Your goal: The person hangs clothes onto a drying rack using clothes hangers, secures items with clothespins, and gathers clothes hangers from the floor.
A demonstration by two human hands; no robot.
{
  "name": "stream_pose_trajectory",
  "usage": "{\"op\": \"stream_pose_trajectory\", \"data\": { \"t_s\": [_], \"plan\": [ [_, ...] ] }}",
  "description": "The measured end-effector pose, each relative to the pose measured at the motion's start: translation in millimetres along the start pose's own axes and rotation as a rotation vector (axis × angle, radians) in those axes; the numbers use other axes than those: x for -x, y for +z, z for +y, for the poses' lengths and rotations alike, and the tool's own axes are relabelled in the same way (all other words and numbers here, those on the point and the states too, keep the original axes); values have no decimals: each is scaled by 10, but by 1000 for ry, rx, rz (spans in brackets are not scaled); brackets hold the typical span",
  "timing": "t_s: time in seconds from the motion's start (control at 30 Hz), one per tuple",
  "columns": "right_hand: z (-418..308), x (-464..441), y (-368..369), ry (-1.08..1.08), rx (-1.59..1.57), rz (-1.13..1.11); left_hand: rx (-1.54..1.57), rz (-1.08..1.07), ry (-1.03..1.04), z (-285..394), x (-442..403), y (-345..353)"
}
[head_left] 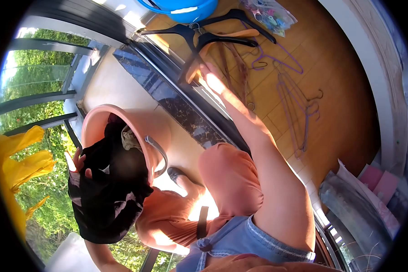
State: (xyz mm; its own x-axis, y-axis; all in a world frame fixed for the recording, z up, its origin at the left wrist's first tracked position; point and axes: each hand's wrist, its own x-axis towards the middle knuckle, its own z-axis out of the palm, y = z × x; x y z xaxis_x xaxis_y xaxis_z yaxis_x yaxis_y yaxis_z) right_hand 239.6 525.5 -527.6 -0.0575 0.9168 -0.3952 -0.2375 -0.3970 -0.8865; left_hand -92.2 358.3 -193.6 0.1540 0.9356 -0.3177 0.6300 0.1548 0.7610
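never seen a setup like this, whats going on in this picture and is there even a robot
No robot here: these are a person's own bare hands. The single picture comes from a camera worn on the head, looking forward and down, and its wide lens bends the edges. The left hand holds a dark cloth at the mouth of a pink bucket. The right hand is at some black hangers; how firmly it grips them is hard to tell. On the brown floor lie thin purple hangers and a clear bag, with a blue basin at the top edge.
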Motion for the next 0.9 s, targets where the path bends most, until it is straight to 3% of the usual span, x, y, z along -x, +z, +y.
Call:
{"op": "stream_pose_trajectory", "data": {
  "t_s": [0.1,0.37,0.67,0.9],
  "plan": [
    [82,600,-497,-34,-205,-35,-8,-22,38,25,-8,14],
    [518,2104,-2486,353,-148,92,-23,-62,139,107,-40,44],
    [690,2927,-3173,431,-317,328,-79,-37,139,168,-229,16],
    [851,2987,-3104,396,-473,479,-144,193,38,182,-242,-512]
  ]
}}
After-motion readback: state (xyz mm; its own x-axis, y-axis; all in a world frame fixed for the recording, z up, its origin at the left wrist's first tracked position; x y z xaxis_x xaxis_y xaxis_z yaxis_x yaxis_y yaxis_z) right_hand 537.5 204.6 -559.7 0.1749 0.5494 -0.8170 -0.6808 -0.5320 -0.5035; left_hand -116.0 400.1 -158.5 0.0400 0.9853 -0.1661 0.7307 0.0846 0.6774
